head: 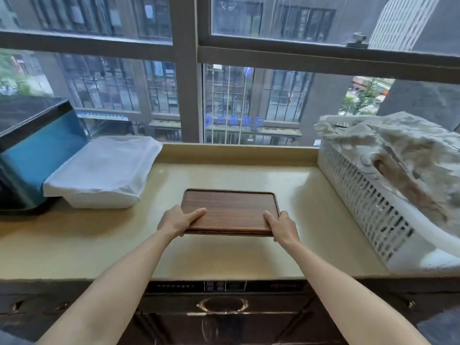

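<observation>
Both hands, left [177, 221] and right [282, 227], clamp the near corners of the tray [230, 211] at mid-frame on the surface [224, 255].

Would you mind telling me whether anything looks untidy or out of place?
Only the crumpled cloths stand out: they heap above the rim of the white basket, while the stack at left lies folded. The wooden tray, held by the left hand and right hand, sits square.
</observation>
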`<action>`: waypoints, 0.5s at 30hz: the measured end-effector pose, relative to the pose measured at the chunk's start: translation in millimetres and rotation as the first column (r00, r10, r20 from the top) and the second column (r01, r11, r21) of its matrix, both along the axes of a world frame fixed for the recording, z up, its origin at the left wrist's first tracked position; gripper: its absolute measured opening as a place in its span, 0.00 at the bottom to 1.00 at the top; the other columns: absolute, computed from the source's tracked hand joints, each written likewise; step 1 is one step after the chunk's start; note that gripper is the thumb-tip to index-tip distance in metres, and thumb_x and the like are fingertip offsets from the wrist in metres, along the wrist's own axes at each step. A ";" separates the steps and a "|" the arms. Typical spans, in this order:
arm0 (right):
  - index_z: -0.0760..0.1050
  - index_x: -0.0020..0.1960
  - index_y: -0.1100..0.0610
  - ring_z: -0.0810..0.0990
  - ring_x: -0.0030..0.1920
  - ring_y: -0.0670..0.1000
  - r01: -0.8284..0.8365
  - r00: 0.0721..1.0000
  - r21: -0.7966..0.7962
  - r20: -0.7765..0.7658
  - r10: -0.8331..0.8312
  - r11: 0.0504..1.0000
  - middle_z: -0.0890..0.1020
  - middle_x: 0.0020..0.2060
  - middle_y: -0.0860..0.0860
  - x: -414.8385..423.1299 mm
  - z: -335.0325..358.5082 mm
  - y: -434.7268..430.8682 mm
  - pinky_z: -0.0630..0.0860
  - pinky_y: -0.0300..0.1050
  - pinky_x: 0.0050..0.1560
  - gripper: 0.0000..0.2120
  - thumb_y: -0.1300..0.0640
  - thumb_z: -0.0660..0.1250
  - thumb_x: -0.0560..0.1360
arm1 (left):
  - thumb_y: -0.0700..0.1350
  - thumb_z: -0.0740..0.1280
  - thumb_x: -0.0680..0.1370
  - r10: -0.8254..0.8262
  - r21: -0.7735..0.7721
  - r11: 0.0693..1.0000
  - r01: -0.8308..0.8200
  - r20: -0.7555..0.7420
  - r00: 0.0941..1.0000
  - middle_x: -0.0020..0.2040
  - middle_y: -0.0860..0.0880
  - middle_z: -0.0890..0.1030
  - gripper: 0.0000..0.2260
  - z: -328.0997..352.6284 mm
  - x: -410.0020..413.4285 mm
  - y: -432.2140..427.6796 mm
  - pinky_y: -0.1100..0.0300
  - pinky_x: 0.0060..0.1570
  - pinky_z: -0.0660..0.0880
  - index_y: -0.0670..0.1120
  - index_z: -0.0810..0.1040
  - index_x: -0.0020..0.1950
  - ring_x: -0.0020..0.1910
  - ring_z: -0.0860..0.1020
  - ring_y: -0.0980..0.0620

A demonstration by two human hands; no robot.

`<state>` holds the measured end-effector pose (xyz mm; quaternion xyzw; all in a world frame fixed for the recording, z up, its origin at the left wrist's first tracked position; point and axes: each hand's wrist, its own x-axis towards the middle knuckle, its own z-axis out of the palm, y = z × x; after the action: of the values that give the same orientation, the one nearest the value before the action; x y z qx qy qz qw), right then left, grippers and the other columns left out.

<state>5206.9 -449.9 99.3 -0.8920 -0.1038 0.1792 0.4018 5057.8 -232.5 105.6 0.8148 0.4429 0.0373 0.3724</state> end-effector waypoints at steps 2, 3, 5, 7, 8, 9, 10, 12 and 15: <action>0.65 0.49 0.60 0.75 0.41 0.57 0.004 1.000 -0.021 -0.011 -0.004 1.000 0.75 0.46 0.55 25.6 -2.6 23.0 0.75 0.54 0.49 0.18 0.43 0.59 0.76 | 0.68 0.66 0.67 0.005 -0.006 1.000 -0.006 -0.010 1.000 0.32 0.42 0.81 0.32 -5.0 23.8 19.2 0.52 0.45 0.77 0.38 0.77 0.48 0.33 0.80 0.44; 0.65 0.49 0.60 0.75 0.40 0.57 0.003 1.000 -0.030 -0.019 -0.004 1.000 0.75 0.46 0.55 37.3 -3.9 34.3 0.75 0.53 0.47 0.18 0.43 0.59 0.76 | 0.68 0.66 0.67 0.011 -0.013 1.000 -0.011 -0.012 1.000 0.33 0.43 0.81 0.32 -7.6 35.3 29.2 0.53 0.45 0.77 0.38 0.77 0.48 0.32 0.79 0.45; 0.65 0.49 0.60 0.74 0.35 0.56 0.001 0.999 -0.044 -0.041 -0.003 0.999 0.75 0.46 0.56 59.7 -7.3 55.4 0.73 0.49 0.39 0.18 0.44 0.59 0.77 | 0.68 0.66 0.67 0.019 -0.027 0.999 -0.019 -0.019 1.000 0.39 0.42 0.82 0.32 -11.0 57.5 49.8 0.53 0.43 0.76 0.39 0.76 0.50 0.32 0.79 0.45; 0.67 0.52 0.61 0.74 0.37 0.56 0.005 0.998 -0.034 -0.068 -0.007 0.999 0.75 0.47 0.56 80.0 -12.8 74.5 0.71 0.47 0.37 0.19 0.44 0.59 0.77 | 0.68 0.65 0.68 0.011 -0.030 0.999 -0.012 -0.037 0.999 0.44 0.42 0.82 0.33 -13.8 78.0 69.8 0.54 0.42 0.74 0.39 0.75 0.52 0.38 0.80 0.44; 0.67 0.54 0.62 0.74 0.41 0.56 0.011 0.997 -0.028 -0.076 -0.013 1.000 0.74 0.48 0.56 89.7 -16.5 83.3 0.71 0.47 0.41 0.20 0.44 0.59 0.77 | 0.68 0.65 0.67 0.007 -0.027 1.000 -0.008 -0.045 0.999 0.47 0.42 0.82 0.33 -15.2 87.6 79.0 0.54 0.44 0.75 0.39 0.74 0.53 0.43 0.81 0.43; 0.68 0.55 0.62 0.73 0.45 0.56 0.018 0.997 -0.026 -0.081 -0.020 0.999 0.74 0.48 0.56 98.3 -19.3 91.2 0.70 0.47 0.44 0.20 0.44 0.59 0.77 | 0.69 0.65 0.67 0.005 -0.021 1.000 -0.006 -0.049 0.999 0.50 0.42 0.82 0.33 -16.5 97.1 87.1 0.53 0.46 0.76 0.40 0.74 0.54 0.47 0.81 0.42; 0.68 0.55 0.62 0.72 0.46 0.55 0.023 0.996 -0.025 -0.083 -0.025 0.999 0.73 0.49 0.55 106.6 -21.4 98.8 0.68 0.47 0.46 0.20 0.45 0.59 0.77 | 0.69 0.65 0.67 0.006 -0.020 1.000 -0.007 -0.056 0.998 0.52 0.42 0.81 0.34 -18.0 105.9 94.8 0.52 0.48 0.77 0.40 0.74 0.55 0.50 0.81 0.41; 0.67 0.52 0.61 0.72 0.47 0.55 0.031 0.996 -0.034 -0.084 -0.034 0.999 0.73 0.48 0.55 122.7 -24.1 111.8 0.67 0.45 0.47 0.17 0.46 0.59 0.77 | 0.69 0.65 0.67 0.008 -0.019 1.000 -0.009 -0.071 0.997 0.56 0.43 0.80 0.34 -20.9 123.9 108.4 0.52 0.52 0.77 0.41 0.73 0.57 0.53 0.79 0.41; 0.67 0.49 0.60 0.72 0.47 0.55 0.041 0.994 -0.026 -0.097 -0.043 0.999 0.74 0.48 0.56 146.2 -28.8 125.3 0.66 0.45 0.46 0.15 0.47 0.60 0.77 | 0.67 0.65 0.69 0.007 -0.015 1.000 -0.008 -0.095 0.995 0.58 0.43 0.79 0.33 -24.7 150.0 124.0 0.54 0.51 0.74 0.41 0.73 0.59 0.57 0.77 0.43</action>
<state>5353.1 -324.6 70.6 -0.8889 -0.0631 0.2154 0.3993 5207.8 -108.5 80.9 0.8110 0.4634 -0.0033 0.3570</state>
